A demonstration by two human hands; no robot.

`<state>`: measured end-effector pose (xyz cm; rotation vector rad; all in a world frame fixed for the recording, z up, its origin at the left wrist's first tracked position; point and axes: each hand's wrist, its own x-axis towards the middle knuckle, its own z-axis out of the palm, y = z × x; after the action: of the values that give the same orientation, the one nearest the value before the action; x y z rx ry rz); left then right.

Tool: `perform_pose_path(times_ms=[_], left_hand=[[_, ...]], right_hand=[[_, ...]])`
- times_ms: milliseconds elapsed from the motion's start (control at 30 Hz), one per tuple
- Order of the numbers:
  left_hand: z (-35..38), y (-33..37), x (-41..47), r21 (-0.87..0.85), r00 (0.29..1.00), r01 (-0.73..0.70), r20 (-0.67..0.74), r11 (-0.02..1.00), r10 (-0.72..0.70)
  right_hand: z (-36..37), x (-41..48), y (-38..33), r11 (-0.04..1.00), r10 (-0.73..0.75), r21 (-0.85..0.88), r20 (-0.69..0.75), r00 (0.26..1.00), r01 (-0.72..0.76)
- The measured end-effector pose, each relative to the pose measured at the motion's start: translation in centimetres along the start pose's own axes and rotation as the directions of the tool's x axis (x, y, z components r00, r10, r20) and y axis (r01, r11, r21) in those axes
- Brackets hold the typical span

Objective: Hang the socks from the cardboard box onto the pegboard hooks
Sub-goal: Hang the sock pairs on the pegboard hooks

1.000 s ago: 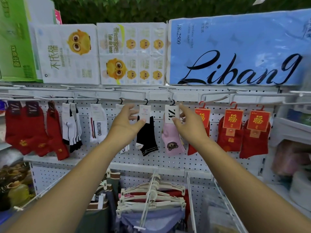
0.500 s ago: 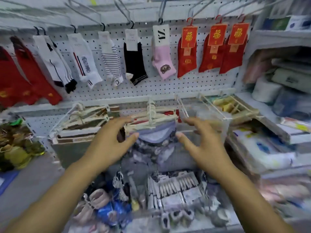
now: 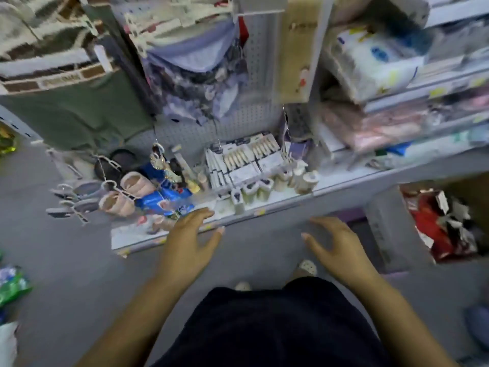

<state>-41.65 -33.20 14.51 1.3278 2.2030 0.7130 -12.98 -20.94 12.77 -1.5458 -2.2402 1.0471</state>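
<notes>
Both hands have dropped from the row of hung socks, and the head view has swung down, so those socks and their hooks are now out of the picture.

Seen from the head camera, the left hand (image 3: pixel 188 242) hangs empty with its fingers loosely spread, over the front edge of the low white shelf (image 3: pixel 267 207). The right hand (image 3: pixel 336 242) is also empty and spread, thumb out, above the grey floor (image 3: pixel 66 260). The hands are well apart from each other.

At the right edge, on the floor, stands the open brown cardboard box (image 3: pixel 383 229), and the red socks with white paper tags (image 3: pixel 428 223) lie heaped inside it, near the right hand but not touching it. The white perforated pegboard (image 3: pixel 258 70) rises behind the shelf, with a lilac garment on a hanger (image 3: pixel 190 54) in front of it.
</notes>
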Motion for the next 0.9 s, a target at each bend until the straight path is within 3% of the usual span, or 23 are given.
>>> perform_pose_path(times_ms=[133,300,667,900], left_hand=[[5.6,1.8,-1.8,-0.018,0.994,0.031,0.105,0.999,-0.029],[12.0,6.6,-0.7,0.039,0.972,-0.047,0.234,0.998,0.037],[31.1,26.7,3.1,0.019,0.903,-0.171,0.404,0.985,0.149],[36.2,31.3,7.2,0.135,0.848,-0.243,0.510,0.961,0.143]], right_hand=[[-0.2,-3.1,4.9,0.987,0.158,0.025,0.049,0.986,-0.159],[-4.6,-4.4,10.1,0.963,0.252,0.092,0.003,0.968,-0.251],[-19.3,-5.9,27.9,0.909,0.416,0.122,-0.188,0.890,-0.399],[-20.5,-1.9,35.6,0.823,0.544,0.263,-0.112,0.832,-0.503]])
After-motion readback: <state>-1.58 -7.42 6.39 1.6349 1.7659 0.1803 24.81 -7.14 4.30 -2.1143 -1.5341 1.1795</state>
